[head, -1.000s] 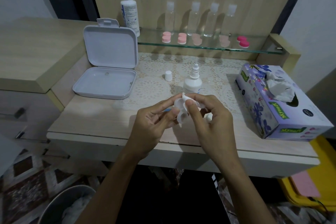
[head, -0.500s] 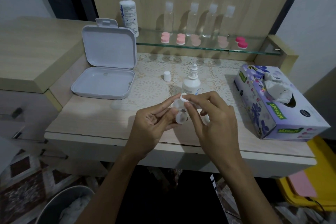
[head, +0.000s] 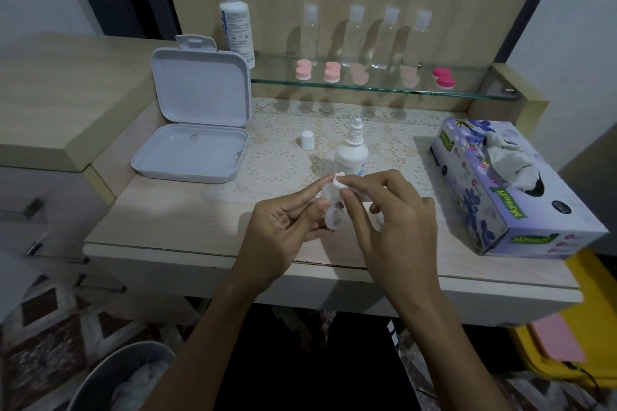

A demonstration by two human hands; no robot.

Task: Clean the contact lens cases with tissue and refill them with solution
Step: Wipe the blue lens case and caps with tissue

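The step in hand was the wiping stage. The left hand [head: 283, 227] pinched a clear contact lens case [head: 332, 210] between thumb and fingertips, above the near edge of the table [head: 167, 227]. The right hand [head: 397, 220] pinched a small wad of tissue [head: 339, 179] between thumb and forefinger and pressed it into the far well of the case. The near well faced up and looked bare; whether it was already dry could not be judged in the dim light.

In my judgement the next move called for finishing both wells, discarding the wad, then taking up the small solution bottle [head: 350, 153] for the refill. That bottle stood uncapped just beyond the hands, on the lace mat [head: 283, 163]. Its white cap [head: 307, 139] stood apart to the left.

The tissue box [head: 510, 187] lay at the right, a sheet protruding. An open white hinged box [head: 197, 130] sat at the left. On the far glass shelf [head: 367, 87] stood a tall solution bottle [head: 236, 20], four clear bottles [head: 367, 37] and a row of pink lens cases [head: 334, 72]. A bin [head: 110, 380] sat on the floor, near left.

The uncapped bottle stood close to the working hands and could be knocked over. Nothing else obstructed the reach.
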